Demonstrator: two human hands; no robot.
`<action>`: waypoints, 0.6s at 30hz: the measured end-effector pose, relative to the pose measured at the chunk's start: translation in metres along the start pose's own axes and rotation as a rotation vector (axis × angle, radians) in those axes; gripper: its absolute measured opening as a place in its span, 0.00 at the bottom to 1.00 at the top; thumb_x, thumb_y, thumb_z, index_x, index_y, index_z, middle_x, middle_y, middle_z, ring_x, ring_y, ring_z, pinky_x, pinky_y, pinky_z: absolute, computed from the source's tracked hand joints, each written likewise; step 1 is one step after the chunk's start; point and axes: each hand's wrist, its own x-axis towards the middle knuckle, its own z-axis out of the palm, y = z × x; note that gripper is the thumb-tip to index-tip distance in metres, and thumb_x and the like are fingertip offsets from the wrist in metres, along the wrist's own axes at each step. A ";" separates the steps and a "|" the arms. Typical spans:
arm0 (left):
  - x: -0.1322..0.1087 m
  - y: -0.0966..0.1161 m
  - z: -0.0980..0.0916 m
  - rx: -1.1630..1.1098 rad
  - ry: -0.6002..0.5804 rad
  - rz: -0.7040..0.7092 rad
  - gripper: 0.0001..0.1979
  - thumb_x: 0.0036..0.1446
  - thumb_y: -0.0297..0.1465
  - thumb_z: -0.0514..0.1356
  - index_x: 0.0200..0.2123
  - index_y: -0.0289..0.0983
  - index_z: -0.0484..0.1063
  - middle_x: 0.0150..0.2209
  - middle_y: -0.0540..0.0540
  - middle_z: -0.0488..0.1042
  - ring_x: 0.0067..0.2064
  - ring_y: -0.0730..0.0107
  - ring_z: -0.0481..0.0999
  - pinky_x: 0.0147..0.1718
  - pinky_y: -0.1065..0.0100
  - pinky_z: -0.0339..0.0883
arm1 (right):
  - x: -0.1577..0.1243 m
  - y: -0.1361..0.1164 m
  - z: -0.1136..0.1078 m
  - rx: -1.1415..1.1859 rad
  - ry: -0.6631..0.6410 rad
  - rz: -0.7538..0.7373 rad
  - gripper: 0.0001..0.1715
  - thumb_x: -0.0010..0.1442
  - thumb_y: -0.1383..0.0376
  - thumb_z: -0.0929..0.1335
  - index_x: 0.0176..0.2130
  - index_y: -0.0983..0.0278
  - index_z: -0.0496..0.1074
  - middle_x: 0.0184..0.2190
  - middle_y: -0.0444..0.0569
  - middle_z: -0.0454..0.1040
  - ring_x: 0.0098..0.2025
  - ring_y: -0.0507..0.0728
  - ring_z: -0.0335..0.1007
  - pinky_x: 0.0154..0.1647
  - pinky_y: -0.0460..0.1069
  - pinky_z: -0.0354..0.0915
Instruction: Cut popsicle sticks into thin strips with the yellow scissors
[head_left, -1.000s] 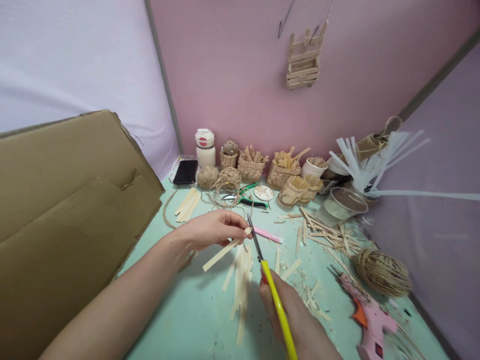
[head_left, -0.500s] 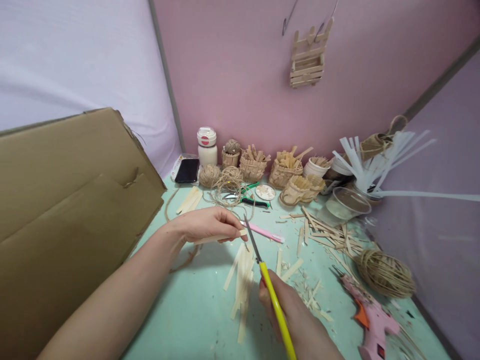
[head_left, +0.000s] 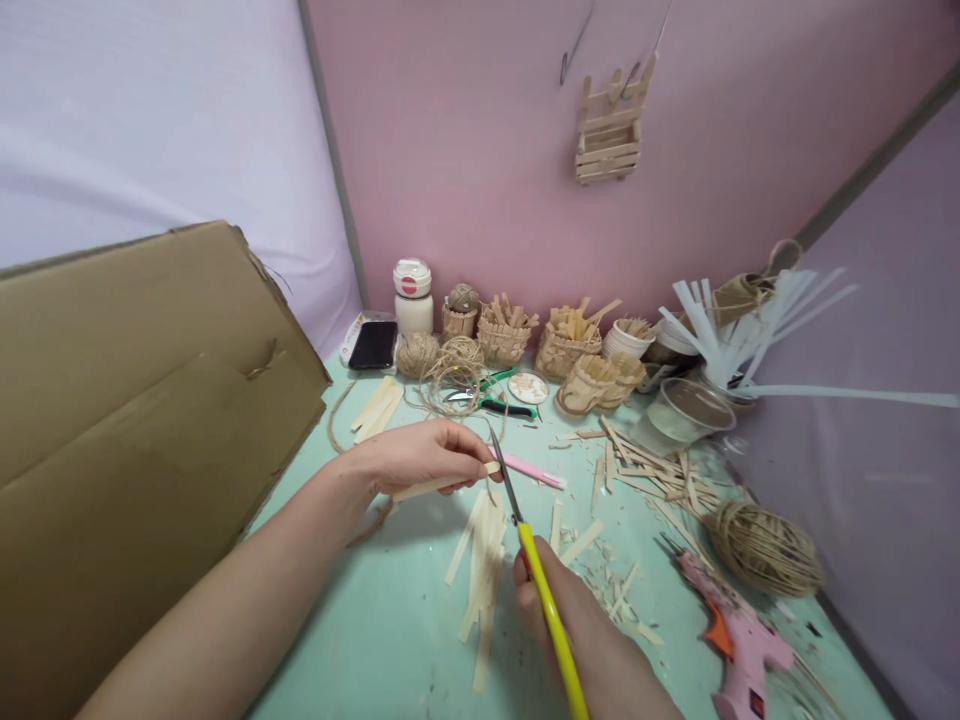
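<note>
My left hand [head_left: 442, 458] pinches a thin pale wooden strip [head_left: 427, 487], whose short end sticks out past the fingertips. My right hand [head_left: 559, 600] is closed around the yellow-handled scissors [head_left: 551, 610]. The scissor blades point up and away and touch or nearly touch the strip's tip; whether they close on it is too small to tell. Beneath the hands, several loose pale strips [head_left: 484, 560] lie on the green table [head_left: 375, 620].
A cardboard box [head_left: 150, 400] stands at the left. Behind the hands are a pink cutter [head_left: 532, 470], green-handled pruners [head_left: 510, 407] and twine balls [head_left: 418, 355]. At the right lie wooden sticks [head_left: 652, 470], a twine bundle [head_left: 765, 548] and a pink glue gun [head_left: 742, 640].
The strip's end has tilted up slightly and moved a little right, closer to the scissor blades. The whole view has shifted slightly.
</note>
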 end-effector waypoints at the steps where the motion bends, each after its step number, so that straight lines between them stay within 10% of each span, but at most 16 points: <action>1: 0.000 0.000 0.000 0.004 -0.001 -0.001 0.13 0.50 0.39 0.59 0.34 0.37 0.75 0.25 0.52 0.64 0.26 0.76 0.60 0.26 0.72 0.57 | 0.000 0.001 -0.001 0.002 -0.009 -0.001 0.16 0.64 0.61 0.65 0.51 0.64 0.67 0.50 0.52 0.69 0.45 0.57 0.70 0.45 0.56 0.69; 18: -0.001 -0.002 -0.001 0.082 -0.014 0.018 0.11 0.51 0.37 0.57 0.33 0.37 0.74 0.23 0.53 0.63 0.25 0.76 0.60 0.25 0.72 0.54 | 0.003 0.009 -0.002 0.030 -0.034 0.022 0.16 0.64 0.61 0.65 0.51 0.63 0.68 0.50 0.51 0.69 0.46 0.58 0.70 0.45 0.56 0.69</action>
